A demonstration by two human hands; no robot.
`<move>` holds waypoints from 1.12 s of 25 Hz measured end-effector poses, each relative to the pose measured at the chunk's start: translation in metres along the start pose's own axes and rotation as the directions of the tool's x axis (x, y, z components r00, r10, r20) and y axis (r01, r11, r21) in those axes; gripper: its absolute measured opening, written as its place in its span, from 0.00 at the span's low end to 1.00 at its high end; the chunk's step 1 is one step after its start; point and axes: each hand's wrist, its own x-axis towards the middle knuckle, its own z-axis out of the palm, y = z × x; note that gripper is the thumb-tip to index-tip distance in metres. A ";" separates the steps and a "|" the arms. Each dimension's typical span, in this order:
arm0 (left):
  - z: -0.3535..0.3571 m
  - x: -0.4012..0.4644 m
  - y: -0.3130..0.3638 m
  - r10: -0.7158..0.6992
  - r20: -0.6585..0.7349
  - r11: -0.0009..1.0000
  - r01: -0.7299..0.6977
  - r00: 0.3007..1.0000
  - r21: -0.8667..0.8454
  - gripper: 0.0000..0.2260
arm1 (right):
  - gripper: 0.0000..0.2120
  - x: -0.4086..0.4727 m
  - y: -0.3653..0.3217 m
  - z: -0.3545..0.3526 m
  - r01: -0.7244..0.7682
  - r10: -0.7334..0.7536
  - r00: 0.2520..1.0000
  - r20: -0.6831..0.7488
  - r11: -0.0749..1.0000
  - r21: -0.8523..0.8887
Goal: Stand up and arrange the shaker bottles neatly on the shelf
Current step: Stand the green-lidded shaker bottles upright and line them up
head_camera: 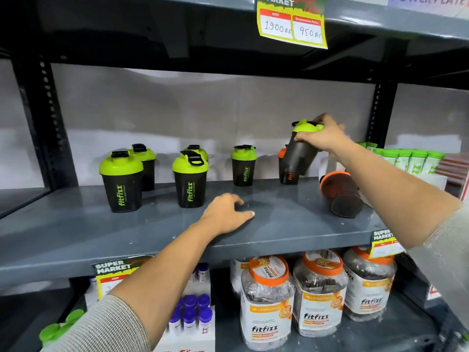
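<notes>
Green-lidded shaker [300,148] held tilted above the shelf [152,232] near its right back corner; right hand [323,135] fingers clamped on the lid. Behind it an orange-lidded shaker [285,168], mostly hidden. Another orange-lidded one [341,193] lies on its side by the right edge. Five green-lidded shakers stand upright leftward; contents not discernible through the dark walls. Left hand [225,214] rests on the shelf near the front edge, fingers loose, holding nothing.
</notes>
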 end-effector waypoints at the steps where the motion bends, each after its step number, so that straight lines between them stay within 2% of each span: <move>1: -0.001 -0.002 -0.001 0.001 0.012 0.999 -0.002 1.000 0.040 0.28 | 0.32 -0.011 -0.005 0.009 0.063 -0.062 0.997 0.035 0.998 -0.011; 5: -0.013 -0.015 -0.019 -0.042 0.044 0.982 0.033 0.998 0.185 0.32 | 0.31 -0.050 -0.027 0.056 0.281 -0.271 0.942 0.198 0.959 -0.023; 10: -0.017 -0.019 -0.033 -0.113 0.086 0.970 0.091 0.990 0.224 0.38 | 0.28 -0.064 -0.023 0.096 0.337 -0.314 0.905 0.287 0.941 -0.035; 17: -0.015 -0.019 -0.033 -0.108 0.048 0.971 0.094 0.993 0.221 0.36 | 0.32 -0.069 -0.011 0.097 0.389 -0.375 0.867 0.328 0.921 0.024; 20: -0.016 -0.018 -0.031 -0.113 0.039 0.967 0.100 0.993 0.236 0.36 | 0.35 -0.068 -0.002 0.093 0.393 -0.377 0.855 0.356 0.919 0.030; 25: -0.015 -0.020 -0.033 -0.097 0.035 0.975 0.088 0.995 0.205 0.35 | 0.55 -0.059 -0.013 0.065 0.306 -0.296 0.837 0.460 0.950 0.055; 26: -0.014 -0.020 -0.033 -0.097 0.030 0.976 0.089 0.995 0.197 0.35 | 0.55 -0.052 -0.021 0.056 0.330 -0.282 0.819 0.500 0.944 -0.008; 28: -0.014 -0.020 -0.033 -0.099 0.025 0.977 0.092 0.995 0.191 0.35 | 0.46 -0.040 -0.039 0.042 0.393 -0.236 0.766 0.597 0.908 -0.146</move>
